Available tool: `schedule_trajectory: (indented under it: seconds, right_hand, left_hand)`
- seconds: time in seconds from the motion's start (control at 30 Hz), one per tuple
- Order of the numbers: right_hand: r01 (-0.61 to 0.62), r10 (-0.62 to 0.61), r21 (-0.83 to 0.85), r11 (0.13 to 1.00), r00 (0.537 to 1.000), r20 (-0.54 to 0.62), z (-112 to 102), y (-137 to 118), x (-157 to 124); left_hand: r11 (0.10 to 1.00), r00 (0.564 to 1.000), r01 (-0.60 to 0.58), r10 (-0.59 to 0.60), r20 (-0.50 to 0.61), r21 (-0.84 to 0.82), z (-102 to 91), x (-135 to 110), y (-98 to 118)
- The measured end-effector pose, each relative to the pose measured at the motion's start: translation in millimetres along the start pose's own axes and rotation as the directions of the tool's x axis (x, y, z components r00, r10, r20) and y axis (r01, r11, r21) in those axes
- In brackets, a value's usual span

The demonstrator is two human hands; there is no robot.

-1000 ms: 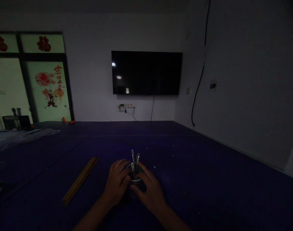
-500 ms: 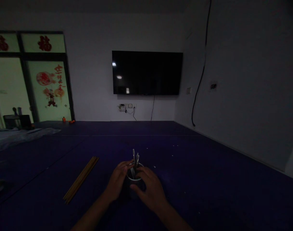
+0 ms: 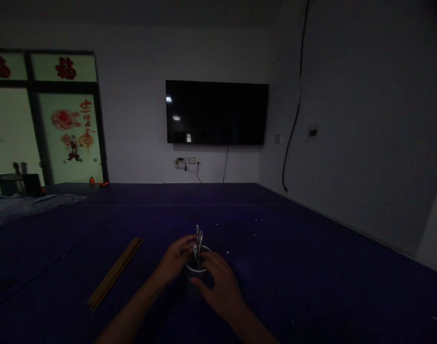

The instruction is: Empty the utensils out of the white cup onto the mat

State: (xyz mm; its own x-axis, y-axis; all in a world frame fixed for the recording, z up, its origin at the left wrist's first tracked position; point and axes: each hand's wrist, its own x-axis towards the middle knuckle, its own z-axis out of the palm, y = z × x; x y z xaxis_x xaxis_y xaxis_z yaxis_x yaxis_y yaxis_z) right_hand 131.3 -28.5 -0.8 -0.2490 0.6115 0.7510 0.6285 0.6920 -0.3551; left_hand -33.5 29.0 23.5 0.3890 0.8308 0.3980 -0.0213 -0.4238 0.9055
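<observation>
A small pale cup stands on the dark blue table surface with metal utensils sticking up out of it. My right hand is wrapped round the cup's right side. My left hand is at the cup's left rim, fingers pinched near the utensil handles; whether it grips them is hard to see in the dim light. A bundle of long wooden chopsticks lies flat to the left of my hands.
A dark wall-mounted television hangs on the far wall, with sockets and cables below it. A glass door with red paper decorations is at the left. Crumpled plastic sheeting lies at the far left. A black cable runs down the right wall.
My left hand has lifted from the cup's side to its rim by the utensils. My right hand stays on the cup. The view has shifted slightly.
</observation>
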Motion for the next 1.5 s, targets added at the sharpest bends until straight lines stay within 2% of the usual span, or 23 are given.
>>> schedule_trajectory:
  seconds: [0.07,0.17,0.33,0.7,0.87,1.03,1.3,1.5]
  right_hand:
    - [-0.002,0.002,0.007,1.0,1.0,0.002,0.3,-0.1,-0.1]
    - [-0.011,0.011,0.01,1.0,1.0,0.001,0.1,-0.8,-0.4]
    - [0.01,-0.01,0.025,1.0,1.0,-0.01,-0.6,-2.4,-1.0]
    - [-0.033,0.033,-0.014,0.999,0.999,-0.029,1.3,-1.3,-7.0]
    - [-0.059,0.058,-0.006,0.998,0.996,-0.068,2.7,1.1,-10.2]
    - [-0.034,0.031,-0.028,0.999,0.996,-0.079,2.5,3.8,-9.7]
    - [-0.029,0.026,-0.031,0.999,0.996,-0.086,2.0,2.2,-8.8]
    - [-0.027,0.026,-0.01,1.0,0.995,-0.093,1.1,0.5,-8.0]
  left_hand:
    - [0.996,0.997,0.065,-0.062,0.048,-0.062,-4.5,9.4,0.8]
    - [0.987,0.988,0.143,-0.137,0.075,-0.071,-11.4,21.7,3.8]
    - [0.978,0.976,0.202,-0.195,0.102,-0.06,-20.1,35.4,6.0]
    - [0.943,0.978,0.199,-0.173,0.119,-0.267,-12.6,39.5,-11.1]
    - [0.961,0.958,0.207,-0.162,0.236,-0.184,-11.5,35.6,-2.2]
    - [0.978,0.946,0.192,-0.163,0.28,-0.077,-12.4,35.4,6.6]
    - [0.968,0.925,0.222,-0.171,0.339,-0.119,-15.4,34.0,1.0]
    - [0.965,0.939,0.207,-0.15,0.309,-0.162,-10.7,30.0,2.9]
